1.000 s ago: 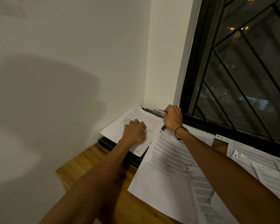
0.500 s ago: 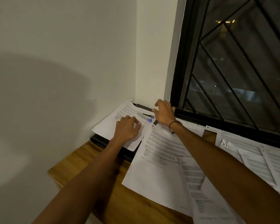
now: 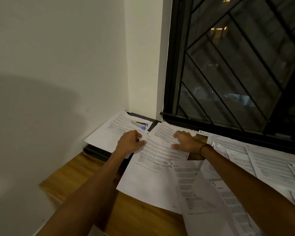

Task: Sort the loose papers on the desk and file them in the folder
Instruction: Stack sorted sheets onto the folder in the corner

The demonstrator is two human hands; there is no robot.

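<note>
A black folder (image 3: 95, 153) lies in the desk's far left corner with a printed sheet (image 3: 109, 133) on top of it. A grey clip with a blue end (image 3: 140, 125) rests on that sheet. My left hand (image 3: 130, 144) pinches the top left corner of a large printed page (image 3: 153, 169) beside the folder. My right hand (image 3: 186, 142) lies flat on the upper part of that same page, fingers spread. More loose printed papers (image 3: 271, 167) overlap across the desk to the right, under my right forearm.
The wooden desk (image 3: 71, 178) meets a white wall on the left and a white pillar at the back. A black window frame with diagonal bars (image 3: 228, 82) runs along the back right. A small brown object (image 3: 202, 138) shows behind my right wrist.
My right hand left the clip on the folder's sheet and came down onto the large page. My left hand moved off the folder's sheet to that page's corner.
</note>
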